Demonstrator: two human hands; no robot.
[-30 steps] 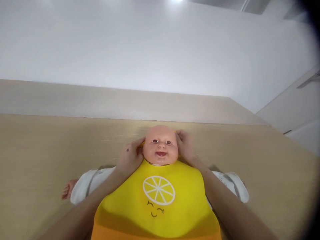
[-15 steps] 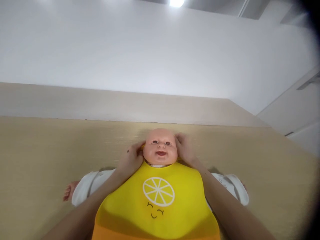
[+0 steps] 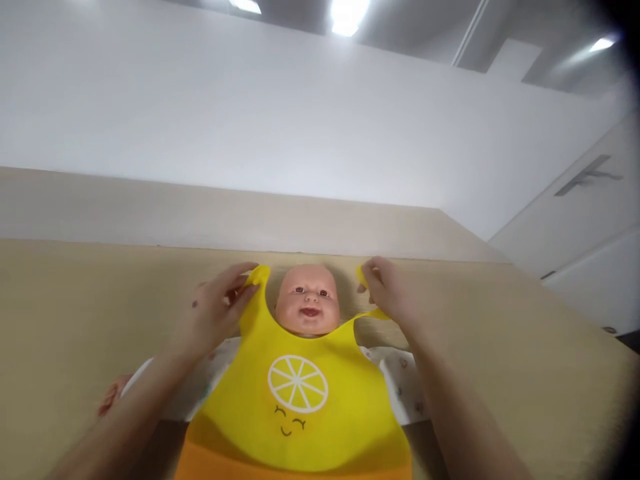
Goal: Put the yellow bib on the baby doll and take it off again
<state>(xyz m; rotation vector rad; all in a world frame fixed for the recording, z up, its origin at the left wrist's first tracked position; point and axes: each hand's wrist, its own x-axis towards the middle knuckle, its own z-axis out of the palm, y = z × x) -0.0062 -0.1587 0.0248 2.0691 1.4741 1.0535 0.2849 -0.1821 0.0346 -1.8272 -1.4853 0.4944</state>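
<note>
- Orange lower section [image 3: 225, 463], 1, at the bottom edge of my view, below the yellow part of the bib.
- Yellow bib [image 3: 345, 393], 1, spread over the front of the doll, its neckline curving just below the chin; printed with 1 white citrus slice [image 3: 298, 383] and, under that, 1 small smiling face in dark lines.
- White garment [image 3: 400, 387], 1, worn by the doll, small marks on the cloth, showing on both sides of the bib behind my forearms.
- Doll [image 3: 309, 303], 1, lying face up, head between my 2 hands and touched by neither; 1 doll hand [image 3: 114, 395] shows beyond my left forearm.
- Left hand [image 3: 213, 310], mine, thumb and fingers pinching the upper end of 1 bib strap [image 3: 256, 293].
- Right hand [image 3: 387, 290], mine, fingers curled closed on the other strap [image 3: 373, 314], which is partly hidden by them.
- Table [image 3: 505, 333], 1, pale wood-look top, under the doll.
- Upright panel [image 3: 210, 217], 1, pale, along the far table edge.
- White wall [image 3: 250, 120], 1, behind the panel.
- Door handle [image 3: 585, 175], 1, far right.
- Ceiling lights [image 3: 350, 15], 3, lit.
</note>
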